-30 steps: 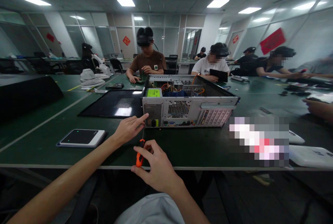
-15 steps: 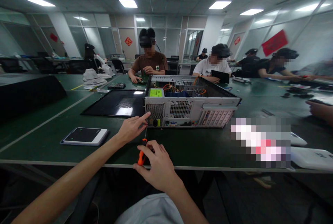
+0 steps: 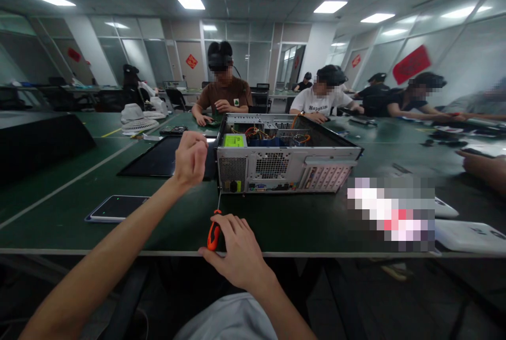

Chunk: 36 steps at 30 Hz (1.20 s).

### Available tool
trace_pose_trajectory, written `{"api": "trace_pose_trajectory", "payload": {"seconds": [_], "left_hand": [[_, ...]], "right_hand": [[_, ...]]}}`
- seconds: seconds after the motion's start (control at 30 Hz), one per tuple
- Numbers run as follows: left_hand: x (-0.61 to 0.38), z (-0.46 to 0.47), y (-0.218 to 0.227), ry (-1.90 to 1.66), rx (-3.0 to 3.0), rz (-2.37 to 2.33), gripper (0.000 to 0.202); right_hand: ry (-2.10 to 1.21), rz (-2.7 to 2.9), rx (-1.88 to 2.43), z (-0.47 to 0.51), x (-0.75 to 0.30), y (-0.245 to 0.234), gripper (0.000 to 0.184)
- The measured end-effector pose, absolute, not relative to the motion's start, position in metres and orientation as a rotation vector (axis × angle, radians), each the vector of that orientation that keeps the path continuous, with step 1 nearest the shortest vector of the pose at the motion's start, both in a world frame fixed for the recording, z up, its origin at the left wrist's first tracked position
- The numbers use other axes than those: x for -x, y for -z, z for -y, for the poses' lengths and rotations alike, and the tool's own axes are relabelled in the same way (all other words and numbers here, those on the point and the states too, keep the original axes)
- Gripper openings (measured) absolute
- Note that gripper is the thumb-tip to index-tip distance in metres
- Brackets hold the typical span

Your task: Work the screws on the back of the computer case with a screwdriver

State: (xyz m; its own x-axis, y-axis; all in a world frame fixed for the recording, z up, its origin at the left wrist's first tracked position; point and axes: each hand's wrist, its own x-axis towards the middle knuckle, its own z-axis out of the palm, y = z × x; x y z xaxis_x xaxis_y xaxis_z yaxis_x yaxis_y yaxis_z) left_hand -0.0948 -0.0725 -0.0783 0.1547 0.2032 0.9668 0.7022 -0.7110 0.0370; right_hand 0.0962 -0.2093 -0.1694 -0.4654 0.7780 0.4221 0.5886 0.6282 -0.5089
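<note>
An opened computer case (image 3: 294,163) lies on the table with its back panel toward me, wires and a green-labelled power supply (image 3: 235,141) showing inside. My right hand (image 3: 239,250) holds a screwdriver (image 3: 213,233) by its orange and black handle, the shaft pointing to the lower left corner of the back panel. Whether the tip touches a screw is too small to see. Raised left of the case, in front of a black side panel (image 3: 148,158), is my left hand (image 3: 192,158), its fingers curled closed. What they hold, if anything, is hidden.
A scale-like flat device (image 3: 118,207) lies at the left, partly behind my forearm. The far left has a large black box (image 3: 43,137). White fans (image 3: 138,118) stand farther back. At the right lies a white object (image 3: 470,234) beside a blurred-out patch. Several people sit around.
My left hand has left the screwdriver shaft and case corner, moving up and left, its fingers now curled. The right hand stays on the screwdriver. The person in white has lowered a dark panel.
</note>
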Motion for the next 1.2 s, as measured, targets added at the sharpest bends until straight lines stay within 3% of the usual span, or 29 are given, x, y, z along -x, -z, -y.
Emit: {"api": "trace_pose_trajectory", "payload": {"seconds": [0.07, 0.17, 0.3, 0.4, 0.7, 0.87, 1.07, 1.2], "left_hand": [[0.08, 0.058, 0.054, 1.625, 1.981, 0.894, 0.041], [0.063, 0.024, 0.031, 1.545, 2.152, 0.978, 0.031], [0.056, -0.035, 0.032, 1.383, 2.321, 1.116, 0.074], [0.054, -0.067, 0.039, 1.167, 2.388, 1.347, 0.087], [0.028, -0.053, 0.008, 0.057, 2.712, 1.705, 0.076], [0.018, -0.034, -0.005, 0.006, 2.627, 1.867, 0.093], [0.025, -0.031, -0.002, 0.051, 2.671, 1.818, 0.089], [0.025, -0.027, 0.001, 0.084, 2.601, 1.82, 0.093]], "right_hand": [[-0.413, 2.197, 1.081, 0.209, -0.097, 0.17, 0.056], [-0.416, 2.181, 1.061, 0.208, -0.099, 0.172, 0.052], [-0.356, 2.247, 0.987, 0.208, -0.101, 0.174, 0.05], [-0.337, 2.294, 0.957, 0.21, -0.102, 0.172, 0.052], [-0.324, 2.278, 0.963, 0.211, -0.102, 0.174, 0.049], [-0.338, 2.078, 1.064, 0.21, -0.097, 0.177, 0.042], [-0.281, 1.998, 1.268, 0.209, -0.092, 0.172, 0.028], [-0.248, 2.023, 1.345, 0.209, -0.086, 0.171, 0.034]]}}
